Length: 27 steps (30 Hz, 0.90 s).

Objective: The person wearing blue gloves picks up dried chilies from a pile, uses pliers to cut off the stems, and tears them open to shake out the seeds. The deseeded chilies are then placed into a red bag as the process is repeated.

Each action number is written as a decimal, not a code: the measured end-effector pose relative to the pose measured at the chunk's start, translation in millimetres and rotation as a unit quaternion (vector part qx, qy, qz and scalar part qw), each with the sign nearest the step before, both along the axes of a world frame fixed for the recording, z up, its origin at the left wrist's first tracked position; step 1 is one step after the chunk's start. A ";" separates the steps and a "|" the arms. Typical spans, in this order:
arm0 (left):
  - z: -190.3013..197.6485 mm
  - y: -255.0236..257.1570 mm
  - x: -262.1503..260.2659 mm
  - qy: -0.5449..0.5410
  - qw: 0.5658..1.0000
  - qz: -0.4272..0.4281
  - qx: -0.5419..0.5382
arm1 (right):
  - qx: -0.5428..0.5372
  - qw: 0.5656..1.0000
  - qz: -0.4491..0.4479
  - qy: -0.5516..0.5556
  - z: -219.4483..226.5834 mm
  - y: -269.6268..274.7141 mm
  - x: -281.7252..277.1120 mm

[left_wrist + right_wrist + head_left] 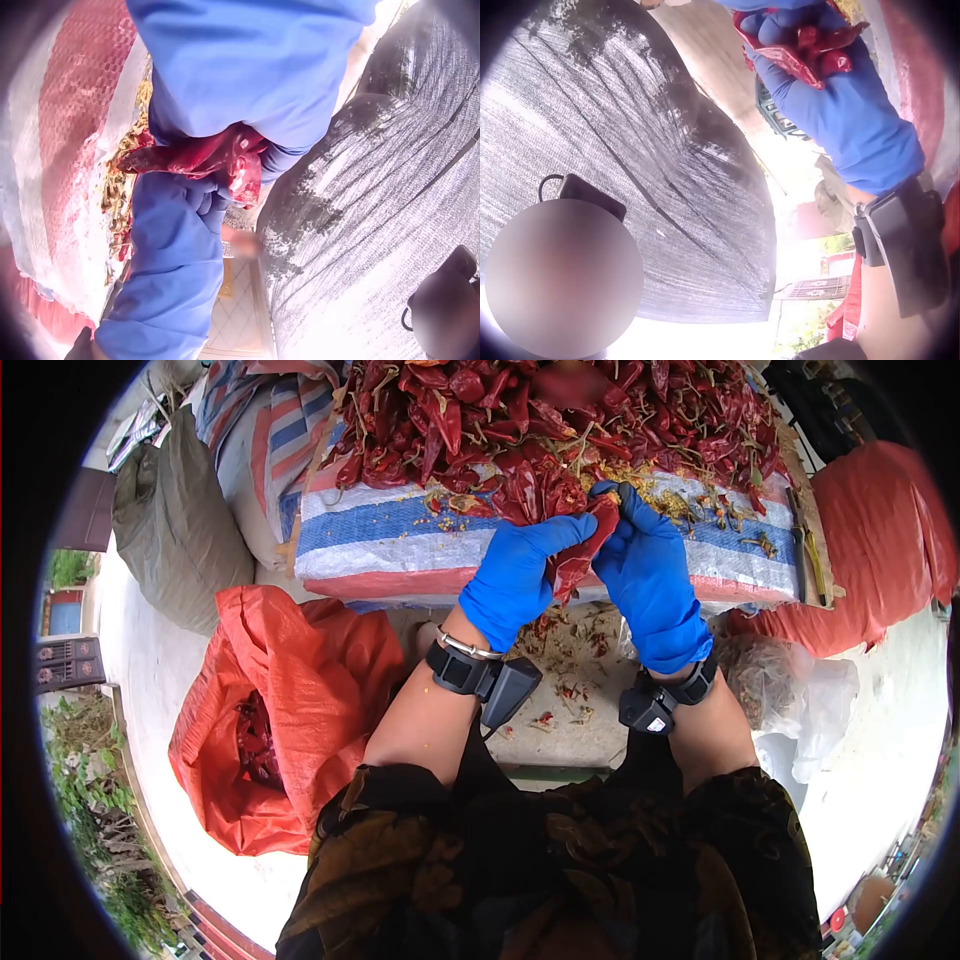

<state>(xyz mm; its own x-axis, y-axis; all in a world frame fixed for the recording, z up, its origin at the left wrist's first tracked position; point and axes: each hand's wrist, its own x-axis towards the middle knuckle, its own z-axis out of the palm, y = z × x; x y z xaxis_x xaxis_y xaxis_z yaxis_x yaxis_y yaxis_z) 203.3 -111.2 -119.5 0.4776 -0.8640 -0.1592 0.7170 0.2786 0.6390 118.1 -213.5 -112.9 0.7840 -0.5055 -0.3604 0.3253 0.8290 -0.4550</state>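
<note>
Both hands wear blue gloves and meet in front of a heap of dried red chili peppers (450,420). My left hand (520,572) grips several dried peppers, whose red skins (787,64) stick out from its curled fingers in the right wrist view. Thumb and fingers of my right hand (652,585) pinch the upper end of a dried chili pepper (602,525) held between the two hands. In the left wrist view, red chili skins (199,157) lie between the gloves, and the fingertips are partly hidden.
Striped woven sheeting (400,525) lies under the heap, with loose yellow seeds (680,505) near its edge. An open red sack (320,670) with peppers inside stands at left. A full red sack (880,540) sits at right, beside clear plastic bags (825,700). Scraps litter the floor (560,725).
</note>
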 end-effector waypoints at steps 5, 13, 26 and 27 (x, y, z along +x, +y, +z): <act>0.9 7.8 1.5 0.007 1.000 -0.019 -0.017 | -0.002 0.982 0.032 -0.187 -39.4 -72.0 -11.6; -1.3 24.9 50.6 -0.125 0.982 0.144 0.000 | -0.638 0.679 -0.197 0.306 -19.1 -121.2 -44.2; -16.2 49.3 92.5 -0.062 0.905 0.417 0.048 | -0.901 0.419 -0.012 0.115 -30.3 16.0 37.9; -18.3 49.9 94.7 -0.063 0.905 0.419 0.048 | -0.912 0.400 0.023 0.082 -32.6 24.0 42.8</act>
